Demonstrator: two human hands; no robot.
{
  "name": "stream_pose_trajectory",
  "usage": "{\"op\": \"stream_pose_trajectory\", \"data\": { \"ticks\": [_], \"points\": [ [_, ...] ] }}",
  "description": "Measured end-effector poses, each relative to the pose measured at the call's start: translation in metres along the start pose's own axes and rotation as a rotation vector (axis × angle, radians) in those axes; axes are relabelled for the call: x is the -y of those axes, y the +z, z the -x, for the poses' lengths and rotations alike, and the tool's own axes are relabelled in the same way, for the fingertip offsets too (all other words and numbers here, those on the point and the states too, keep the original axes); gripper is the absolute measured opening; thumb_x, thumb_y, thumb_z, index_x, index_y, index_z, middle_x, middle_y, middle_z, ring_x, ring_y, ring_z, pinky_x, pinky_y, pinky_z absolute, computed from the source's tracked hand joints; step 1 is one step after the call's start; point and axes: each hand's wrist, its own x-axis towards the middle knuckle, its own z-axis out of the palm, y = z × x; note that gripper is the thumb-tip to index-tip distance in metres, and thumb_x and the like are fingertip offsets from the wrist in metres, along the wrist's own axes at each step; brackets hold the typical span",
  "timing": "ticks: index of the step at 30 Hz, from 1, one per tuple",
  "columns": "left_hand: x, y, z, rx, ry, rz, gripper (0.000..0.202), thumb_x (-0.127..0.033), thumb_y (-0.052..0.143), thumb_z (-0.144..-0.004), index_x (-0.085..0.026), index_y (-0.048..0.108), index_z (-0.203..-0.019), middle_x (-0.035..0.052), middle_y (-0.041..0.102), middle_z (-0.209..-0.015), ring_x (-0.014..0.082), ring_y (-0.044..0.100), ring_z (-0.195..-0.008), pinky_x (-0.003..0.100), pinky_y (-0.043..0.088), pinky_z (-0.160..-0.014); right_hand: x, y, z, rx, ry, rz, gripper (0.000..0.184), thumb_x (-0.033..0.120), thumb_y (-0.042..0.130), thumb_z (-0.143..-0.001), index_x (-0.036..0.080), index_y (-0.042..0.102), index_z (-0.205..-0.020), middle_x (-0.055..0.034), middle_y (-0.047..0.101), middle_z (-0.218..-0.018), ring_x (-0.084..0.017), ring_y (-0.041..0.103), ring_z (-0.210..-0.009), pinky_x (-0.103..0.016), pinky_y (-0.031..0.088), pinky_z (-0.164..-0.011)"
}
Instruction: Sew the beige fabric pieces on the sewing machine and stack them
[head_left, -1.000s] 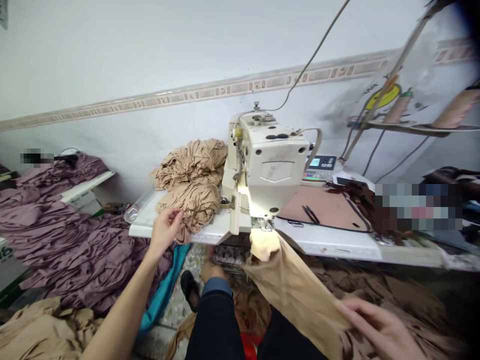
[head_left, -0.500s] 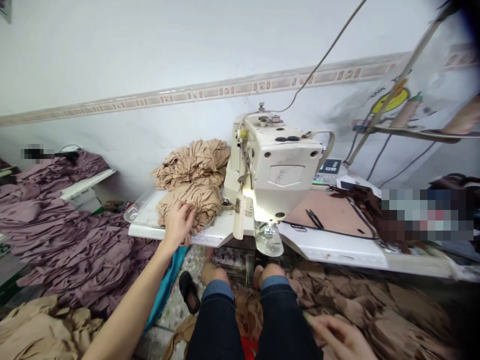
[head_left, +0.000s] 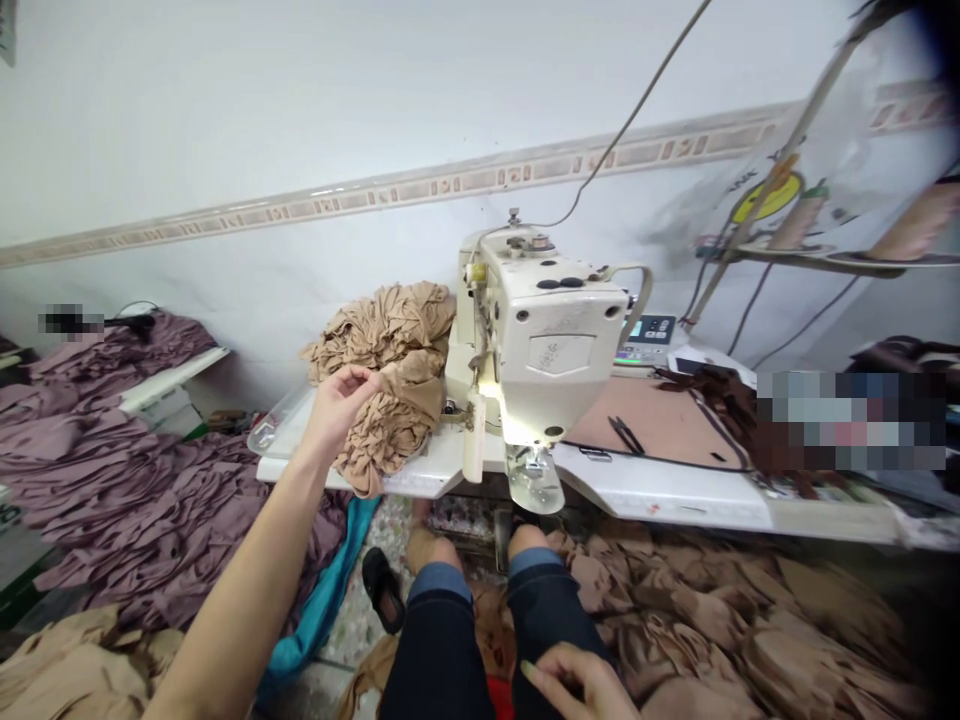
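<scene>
Tan fabric (head_left: 390,375) lies heaped on the worktop (head_left: 289,466) beside the sewing machine (head_left: 544,330), within reach of the open left hand (head_left: 337,405); the right hand (head_left: 574,685), fingers apart, holds nothing at bottom centre.

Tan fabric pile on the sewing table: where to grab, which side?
Pinch the loose fold of the tan fabric pile drooping at its front, coming from the front by the left hand. It hangs free of the bunched mass, so should lift cleanly.
</scene>
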Motion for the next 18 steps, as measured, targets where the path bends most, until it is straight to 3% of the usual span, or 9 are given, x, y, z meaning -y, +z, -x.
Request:
{"op": "stream_pose_trajectory", "data": {
  "ticks": [3, 6, 8, 10, 12, 14, 16, 18],
  "points": [
    [-0.026, 0.014, 0.049, 0.022, -0.016, 0.183, 0.04, -0.046, 0.092, -0.076, -0.017, 0.068, -0.089, 0.0012, 0.068, -0.082, 0.0136, 0.063, -0.075, 0.022, 0.051, -0.072, 0.037, -0.002, 0.002, -0.062, -0.094, -0.024, 0.057, 0.065, 0.064, -0.096, 0.019, 0.072, -0.062, -0.0035, 0.065, -0.063, -0.019, 0.06, -0.06, -0.028, 0.047, -0.058],
    [-0.036, 0.031, 0.104, 0.053, -0.141, 0.329, 0.038, -0.043, 0.091, -0.081, -0.018, 0.067, -0.096, -0.0023, 0.065, -0.075, 0.0096, 0.057, -0.063, 0.018, 0.047, -0.06, 0.085, -0.008, 0.004, -0.125, -0.218, -0.068, 0.047, 0.05, 0.064, -0.103, 0.019, 0.073, -0.068, -0.0033, 0.066, -0.068, -0.017, 0.063, -0.062, -0.026, 0.047, -0.059],
    [-0.036, 0.04, 0.134, 0.119, -0.271, 0.412, 0.038, -0.043, 0.091, -0.082, -0.02, 0.066, -0.098, -0.0045, 0.062, -0.07, 0.008, 0.053, -0.057, 0.016, 0.043, -0.055, 0.111, -0.012, 0.0, -0.19, -0.309, -0.098, 0.033, 0.04, 0.066, -0.104, 0.02, 0.078, -0.081, -0.0048, 0.07, -0.077, -0.018, 0.066, -0.066, -0.027, 0.049, -0.06],
    [-0.032, 0.049, 0.156, 0.231, -0.416, 0.452, 0.04, -0.046, 0.091, -0.081, -0.019, 0.066, -0.096, -0.0044, 0.061, -0.068, 0.0074, 0.052, -0.055, 0.016, 0.041, -0.052, 0.125, -0.014, -0.008, -0.254, -0.365, -0.095, 0.018, 0.034, 0.069, -0.102, 0.022, 0.081, -0.109, -0.0087, 0.076, -0.098, -0.02, 0.071, -0.076, -0.027, 0.052, -0.059],
    [-0.024, 0.057, 0.173, 0.358, -0.522, 0.429, 0.042, -0.05, 0.09, -0.081, -0.017, 0.067, -0.093, -0.0025, 0.063, -0.071, 0.0076, 0.053, -0.057, 0.016, 0.04, -0.054, 0.13, -0.011, -0.019, -0.274, -0.394, -0.076, 0.039, 0.029, 0.075, -0.097, 0.024, 0.072, -0.136, -0.0128, 0.074, -0.128, -0.025, 0.074, -0.098, -0.028, 0.056, -0.063],
    [-0.015, 0.065, 0.185, 0.476, -0.568, 0.369, 0.041, -0.052, 0.088, -0.084, -0.016, 0.068, -0.092, -0.0011, 0.064, -0.073, 0.0085, 0.054, -0.061, 0.017, 0.041, -0.057, 0.128, -0.002, -0.029, -0.254, -0.415, -0.078, 0.057, 0.024, 0.078, -0.09, 0.025, 0.065, -0.146, -0.0137, 0.068, -0.144, -0.029, 0.071, -0.116, -0.03, 0.06, -0.072],
    [-0.002, 0.072, 0.193, 0.557, -0.567, 0.315, 0.04, -0.051, 0.085, -0.086, -0.016, 0.069, -0.095, -0.001, 0.063, -0.074, 0.0098, 0.056, -0.064, 0.019, 0.043, -0.06, 0.123, 0.011, -0.035, -0.217, -0.393, -0.131, 0.053, 0.021, 0.076, -0.088, 0.023, 0.066, -0.14, -0.012, 0.076, -0.129, -0.027, 0.075, -0.106, -0.03, 0.06, -0.072],
    [0.013, 0.075, 0.197, 0.559, -0.529, 0.262, 0.038, -0.048, 0.083, -0.088, -0.016, 0.069, -0.102, -0.0015, 0.063, -0.074, 0.0116, 0.058, -0.066, 0.02, 0.044, -0.063, 0.118, 0.021, -0.036, -0.187, -0.307, -0.222, 0.038, 0.02, 0.069, -0.09, 0.021, 0.066, -0.128, -0.0053, 0.079, -0.099, -0.021, 0.076, -0.079, -0.026, 0.056, -0.062]
  ]
}}
